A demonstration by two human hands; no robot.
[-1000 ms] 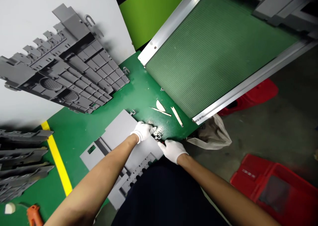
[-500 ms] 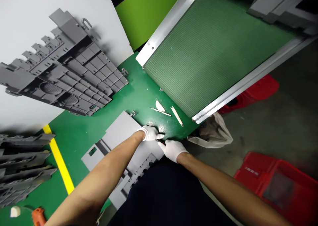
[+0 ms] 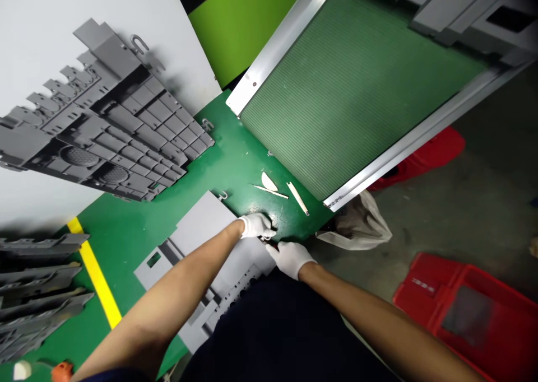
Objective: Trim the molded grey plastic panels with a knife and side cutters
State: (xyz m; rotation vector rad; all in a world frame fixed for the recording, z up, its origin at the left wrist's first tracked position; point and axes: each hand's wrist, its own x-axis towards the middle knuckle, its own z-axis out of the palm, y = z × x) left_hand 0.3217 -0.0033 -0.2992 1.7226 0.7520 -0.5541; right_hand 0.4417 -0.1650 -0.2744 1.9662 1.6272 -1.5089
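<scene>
A large grey plastic panel (image 3: pixel 210 225) lies in front of me on the green tabletop. A small hook (image 3: pixel 222 196) stands out from its far edge. At the panel's right corner my left hand (image 3: pixel 257 225), in a white glove, is closed with bent fingers against the edge beside another hook-like part. What it pinches is mostly hidden. My right hand (image 3: pixel 293 259), also gloved, is closed around a small dark tool with a bit of red (image 3: pixel 274 246) showing, its tip against the same corner. The tool's kind is too covered to tell.
A thin pen-like tool (image 3: pixel 271 191), a white half-round piece (image 3: pixel 269 181) and a pale-handled tool (image 3: pixel 298 198) lie beyond my hands. A green conveyor belt (image 3: pixel 348 91) runs at right. Another grey panel (image 3: pixel 138 130) leans on the wall; several more stand left. A bag (image 3: pixel 361 225) hangs below.
My left fingers have curled in at the panel's corner, where a hook-like part now shows beneath them. My right hand stays almost in place; the view has shifted slightly.
</scene>
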